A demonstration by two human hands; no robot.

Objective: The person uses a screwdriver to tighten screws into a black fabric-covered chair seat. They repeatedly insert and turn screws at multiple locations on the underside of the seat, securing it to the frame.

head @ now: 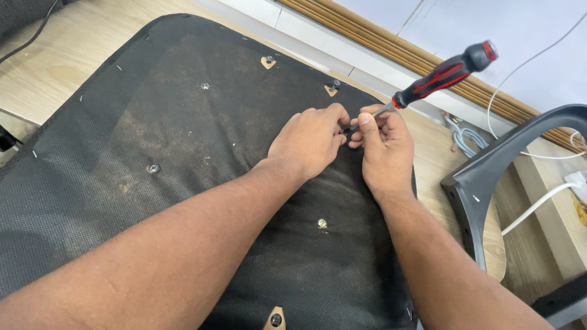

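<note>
A black fabric-covered chair seat (183, 159) lies upside down on a wooden surface, dusty in the middle, with several screw holes and bolts in it. My right hand (385, 150) holds a screwdriver (443, 76) with a red and black handle by its metal shaft, the handle sticking up to the right. My left hand (309, 140) is closed beside it, fingertips pinching at the screwdriver's tip over the seat's far right part. What lies under the fingertips is hidden.
A grey plastic chair part (489, 171) stands at the right. White cables (538, 153) run along the wall and skirting at the back right. A bolt (321, 223) and another bolt (153, 168) sit in the seat's underside.
</note>
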